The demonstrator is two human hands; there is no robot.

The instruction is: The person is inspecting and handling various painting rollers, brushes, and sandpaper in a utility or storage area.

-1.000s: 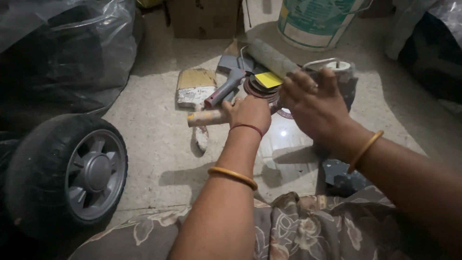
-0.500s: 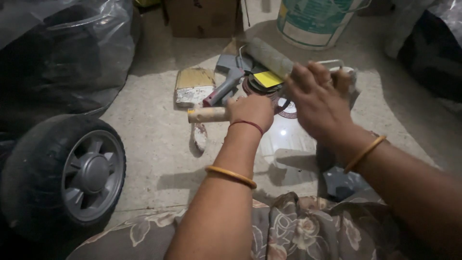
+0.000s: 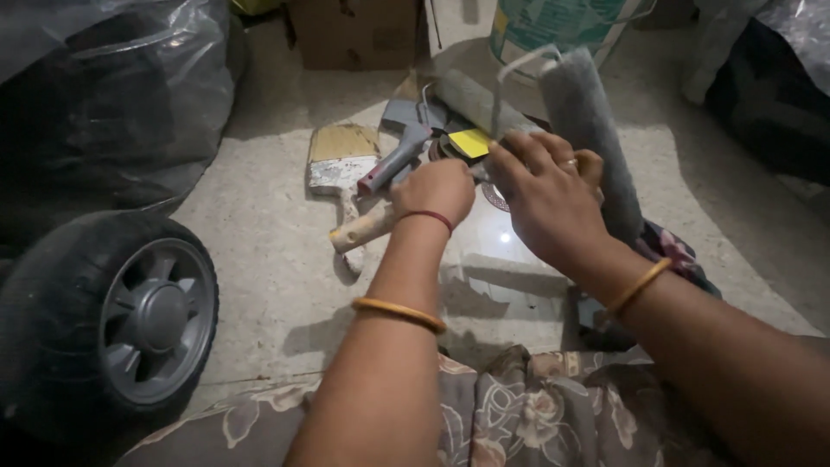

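My left hand point(image 3: 435, 192) is closed around a pale wooden handle point(image 3: 361, 228) that sticks out to the left just above the floor. My right hand point(image 3: 545, 192) grips a paint roller with a grey fuzzy sleeve point(image 3: 590, 131) and a wire frame point(image 3: 517, 67), lifted and tilted upright. Under both hands lies a pile of tools: a second grey roller sleeve point(image 3: 472, 102), a yellow-and-black piece point(image 3: 469, 143), and a grey tool with a red-tipped handle point(image 3: 397, 160). A wide flat paintbrush point(image 3: 340, 160) lies to the left of the pile.
A black wheel with a grey hub point(image 3: 130, 322) stands at the left. Dark plastic bags point(image 3: 95, 104) fill the far left. A cardboard box point(image 3: 354, 33) and a paint bucket point(image 3: 553, 22) stand behind the tools. Patterned cloth point(image 3: 519, 411) covers my lap.
My right hand has lifted the grey paint roller out of the pile and raised it upright. My left hand stays on the wooden handle.
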